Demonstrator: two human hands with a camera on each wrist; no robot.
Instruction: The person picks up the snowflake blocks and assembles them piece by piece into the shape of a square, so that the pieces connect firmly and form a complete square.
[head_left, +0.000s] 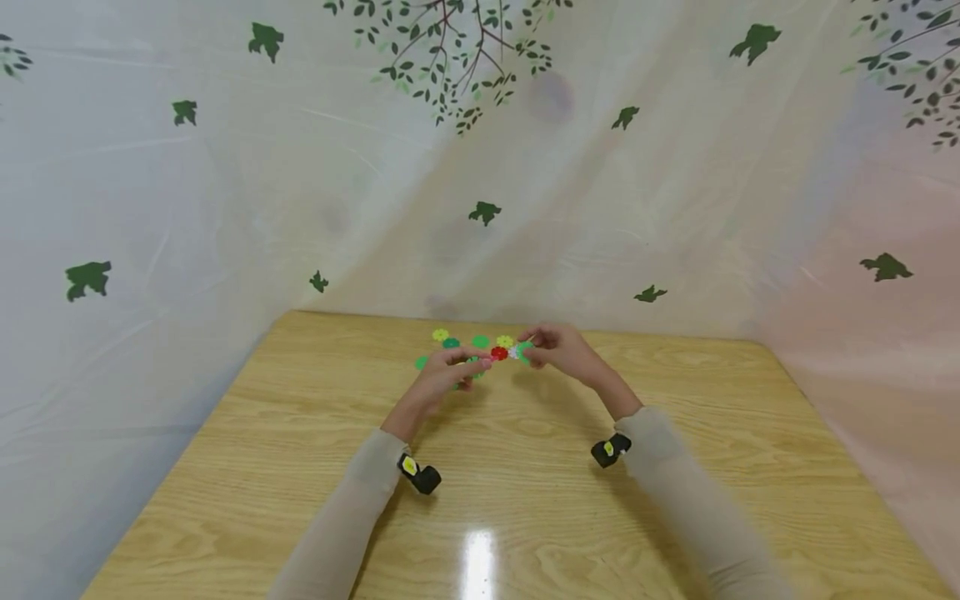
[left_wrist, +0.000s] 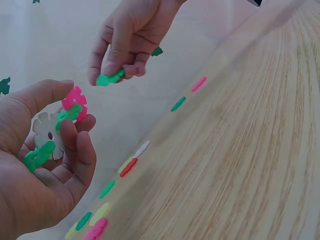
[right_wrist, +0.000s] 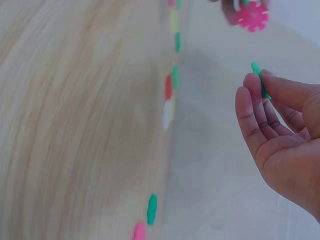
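Note:
My left hand (head_left: 441, 377) holds a small chain of notched plastic snowflake discs joined edge to edge. In the left wrist view the chain has a pink disc (left_wrist: 75, 102) at its far end, then a green disc (left_wrist: 68, 115), a white disc (left_wrist: 46, 132) and another green disc (left_wrist: 40, 156) near the palm. Between thumb and fingertips, my right hand (head_left: 566, 354) pinches a single green disc (left_wrist: 111, 78), apart from the chain. The right wrist view shows that loose disc (right_wrist: 255, 68) edge-on, with the pink disc a short way beyond it.
More discs lie along the far side of the wooden table (head_left: 517, 467), among them a red disc (head_left: 499, 354), a yellow disc (head_left: 440, 335) and a dark green disc (head_left: 451, 343). A pale curtain (head_left: 405, 208) with leaf prints hangs behind the table.

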